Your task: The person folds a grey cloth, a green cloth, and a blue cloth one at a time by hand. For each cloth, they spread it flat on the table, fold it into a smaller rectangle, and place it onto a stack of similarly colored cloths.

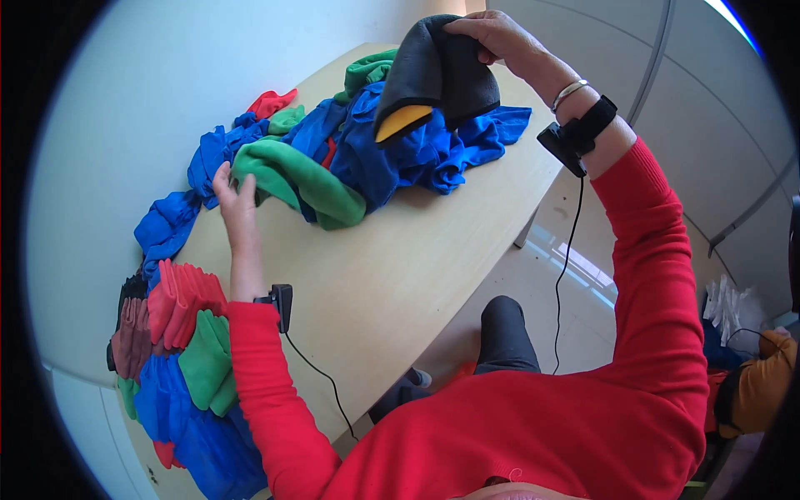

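My right hand is raised over the far right of the table, its fingers closed on the upper edge of a dark grey cloth. The cloth hangs folded over, and a yellow underside shows at its lower left corner. My left hand is by the near left end of a thick green cloth, fingers apart; whether they touch it I cannot tell. Behind the green cloth lies a loose heap of blue cloths, with bits of red and green showing among them.
Folded stacks stand at the table's left end: red cloths, brownish cloths, green cloths and blue cloths. Pale walls border the table. Thin black cables hang from my wrist straps. Another person's mustard sleeve shows at the far right.
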`<state>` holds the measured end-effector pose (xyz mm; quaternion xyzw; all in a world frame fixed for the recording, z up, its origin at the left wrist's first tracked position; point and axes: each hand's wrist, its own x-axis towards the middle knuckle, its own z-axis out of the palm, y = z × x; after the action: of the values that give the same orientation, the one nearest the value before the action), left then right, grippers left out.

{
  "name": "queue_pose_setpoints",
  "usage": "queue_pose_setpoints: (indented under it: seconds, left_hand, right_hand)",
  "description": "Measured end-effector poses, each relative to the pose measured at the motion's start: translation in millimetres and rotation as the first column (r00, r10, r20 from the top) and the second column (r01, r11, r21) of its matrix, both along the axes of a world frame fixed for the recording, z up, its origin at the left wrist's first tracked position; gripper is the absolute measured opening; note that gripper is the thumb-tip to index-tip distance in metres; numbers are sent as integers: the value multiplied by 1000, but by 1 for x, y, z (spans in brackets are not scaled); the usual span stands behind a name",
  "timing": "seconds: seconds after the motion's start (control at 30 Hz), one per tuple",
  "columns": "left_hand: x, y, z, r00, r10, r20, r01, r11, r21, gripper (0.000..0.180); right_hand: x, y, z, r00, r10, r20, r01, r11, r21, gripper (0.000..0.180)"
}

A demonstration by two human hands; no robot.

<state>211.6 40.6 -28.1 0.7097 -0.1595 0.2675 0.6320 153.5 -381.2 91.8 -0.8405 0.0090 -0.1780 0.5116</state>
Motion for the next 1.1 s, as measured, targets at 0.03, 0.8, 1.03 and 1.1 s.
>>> queue_pose_setpoints:
  seconds: [0.03, 0.8, 1.03, 1.1]
  left_hand:
    - [-6, -10, 3, 980, 183, 74, -196, 940, 278, 57]
    - [-136, -19, 76, 996, -21, -89, 78, 696, 713, 33]
    - [-139, 13, 74, 990, -51, -130, 131, 667, 734, 36]
    - [-144, 20, 73, 984, -72, -163, 170, 657, 734, 37]
  right_hand:
    - [0, 1, -7, 999, 11, 40, -10, 999, -31, 37]
    - [-105, 187, -99, 733, 591, 336, -408, 778, -478, 61]
    - [-118, 234, -103, 739, 362, 568, -116, 899, -422, 50]
    - [-118, 227, -87, 832, 434, 346, -257, 854, -453, 37]
